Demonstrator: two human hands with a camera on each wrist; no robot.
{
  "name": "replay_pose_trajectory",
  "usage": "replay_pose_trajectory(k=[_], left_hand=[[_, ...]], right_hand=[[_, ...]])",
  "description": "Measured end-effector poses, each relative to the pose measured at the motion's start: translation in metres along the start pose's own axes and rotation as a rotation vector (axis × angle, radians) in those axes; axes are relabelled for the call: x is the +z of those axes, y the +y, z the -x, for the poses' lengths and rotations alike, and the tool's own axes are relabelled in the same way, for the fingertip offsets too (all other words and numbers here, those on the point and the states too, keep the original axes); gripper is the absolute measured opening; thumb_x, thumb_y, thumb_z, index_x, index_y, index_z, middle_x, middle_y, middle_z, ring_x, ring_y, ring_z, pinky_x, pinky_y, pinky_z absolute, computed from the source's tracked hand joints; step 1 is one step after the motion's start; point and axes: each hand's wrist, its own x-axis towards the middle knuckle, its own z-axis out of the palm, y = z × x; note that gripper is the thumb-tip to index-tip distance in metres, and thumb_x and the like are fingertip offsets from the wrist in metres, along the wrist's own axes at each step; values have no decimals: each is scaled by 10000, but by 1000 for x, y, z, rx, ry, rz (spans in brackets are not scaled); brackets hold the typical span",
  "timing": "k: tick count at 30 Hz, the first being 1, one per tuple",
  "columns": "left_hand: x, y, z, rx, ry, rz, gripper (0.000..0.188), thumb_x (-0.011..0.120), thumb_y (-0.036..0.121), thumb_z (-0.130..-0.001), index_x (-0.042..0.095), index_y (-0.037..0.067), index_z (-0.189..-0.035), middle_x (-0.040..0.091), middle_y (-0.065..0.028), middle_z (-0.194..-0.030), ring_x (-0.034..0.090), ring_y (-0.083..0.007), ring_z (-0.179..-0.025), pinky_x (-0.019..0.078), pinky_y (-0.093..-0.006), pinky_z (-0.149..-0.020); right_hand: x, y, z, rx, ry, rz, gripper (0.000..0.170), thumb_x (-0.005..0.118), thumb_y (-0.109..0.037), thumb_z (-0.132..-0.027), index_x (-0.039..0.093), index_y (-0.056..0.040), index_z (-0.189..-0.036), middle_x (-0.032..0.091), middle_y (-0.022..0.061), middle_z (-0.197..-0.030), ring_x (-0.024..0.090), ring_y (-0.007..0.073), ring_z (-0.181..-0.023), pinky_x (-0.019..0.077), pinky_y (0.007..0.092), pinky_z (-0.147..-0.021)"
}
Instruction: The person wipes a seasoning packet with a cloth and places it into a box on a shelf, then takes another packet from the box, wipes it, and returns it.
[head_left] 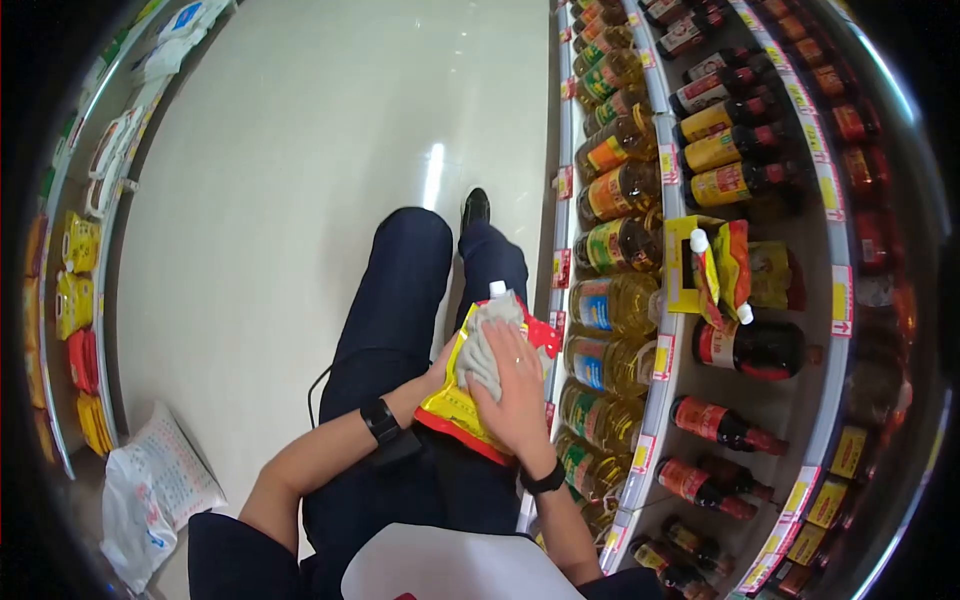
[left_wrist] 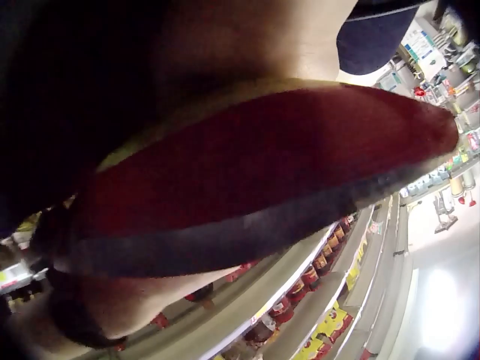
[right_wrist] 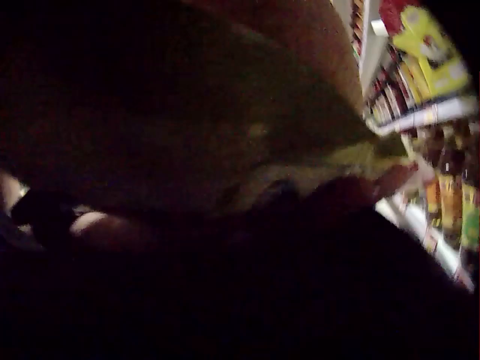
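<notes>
In the head view a yellow and red spouted pouch (head_left: 455, 408) with a white cap (head_left: 497, 289) is held over the person's lap. My left hand (head_left: 438, 374) holds it from the left side, its fingers hidden behind the pouch. A grey cloth (head_left: 478, 358) lies over the pouch's front. On that cloth my right hand (head_left: 514, 392) presses flat, fingers extended and pointing toward the cap. The left wrist view shows the pouch's dark red bottom (left_wrist: 247, 165) close up. Most of the right wrist view is dark.
Oil bottles (head_left: 620, 245) line the lower shelf close at the right, with dark sauce bottles (head_left: 750, 347) above. A yellow box (head_left: 682, 268) there holds similar spouted pouches (head_left: 735, 262). A white sack (head_left: 165, 480) sits on the floor at left, beside shelves of yellow bags (head_left: 75, 305).
</notes>
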Motion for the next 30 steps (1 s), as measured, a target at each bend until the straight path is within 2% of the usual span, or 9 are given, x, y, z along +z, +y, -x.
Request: replay_pose_trajectory(k=[8, 16, 17, 20, 21, 22, 24, 26, 30], left_hand=[[-13, -11, -13, 23, 142, -29, 691, 375, 605, -976, 427, 91, -1435, 514, -154, -1397, 524, -312, -1258, 381, -487, -1096], [-41, -14, 11, 13, 230, -73, 692, 380, 606, -974, 430, 91, -1433, 517, -153, -1395, 524, -311, -1257, 380, -483, -1098], [-46, -3, 2, -272, -283, 476, 684, 401, 595, -972, 437, 88, -1430, 532, -148, -1379, 520, -298, -1261, 376, -455, -1106], [-55, -8, -9, -289, -464, 538, 645, 379, 560, -993, 449, 85, -1424, 552, -143, -1359, 518, -279, -1263, 365, -415, -1115], [-59, -9, -9, -155, -523, 285, 590, 356, 492, -1025, 409, 86, -1450, 509, -117, -1409, 496, -245, -1287, 342, -378, -1127], [-48, -8, -7, -155, -523, 284, 590, 356, 492, -1025, 409, 86, -1450, 509, -117, -1409, 496, -245, -1287, 342, -378, -1127], [-7, -4, 4, -19, 225, -392, 552, 329, 428, -1051, 348, 86, -1483, 445, -80, -1467, 466, -204, -1311, 321, -347, -1137], [-1, -5, 9, 61, 133, -497, 554, 330, 407, -1056, 296, 87, -1506, 397, -52, -1498, 440, -171, -1328, 317, -333, -1137], [-14, -3, 7, 65, 49, -313, 567, 328, 443, -1050, 302, 105, -1504, 425, -54, -1477, 459, -181, -1311, 339, -330, -1118]], right_hand=[[-1, -5, -12, -46, -106, 100, 700, 653, -227, -820, 401, -79, -1456, 387, 196, -1493, 340, 395, -1390, 218, 529, -1136], [-3, -34, 28, -73, -258, 70, 805, 711, -260, -738, 400, -138, -1471, 332, 191, -1530, 306, 403, -1408, 203, 579, -1129], [-3, -34, 32, -85, -267, 68, 797, 710, -260, -740, 406, -136, -1466, 330, 188, -1532, 306, 400, -1409, 205, 577, -1129], [-7, -22, 30, -80, -282, 53, 784, 705, -256, -747, 409, -126, -1461, 331, 182, -1532, 308, 393, -1410, 210, 566, -1132], [-8, -15, 25, -61, -282, 41, 778, 701, -252, -752, 406, -119, -1460, 333, 180, -1531, 310, 388, -1409, 214, 558, -1134], [-9, -9, 20, -62, -282, 40, 778, 701, -252, -752, 406, -119, -1460, 333, 180, -1531, 310, 388, -1409, 214, 558, -1134], [-11, 1, 9, 42, -196, 47, 768, 686, -239, -769, 388, -100, -1464, 334, 177, -1530, 311, 379, -1411, 217, 535, -1142], [-11, 4, -4, 53, -186, 19, 761, 669, -233, -789, 368, -87, -1473, 321, 179, -1536, 301, 377, -1415, 211, 523, -1149], [-2, -7, -12, 28, -167, 109, 763, 671, -247, -801, 361, -90, -1480, 300, 181, -1546, 284, 402, -1416, 206, 527, -1150]])
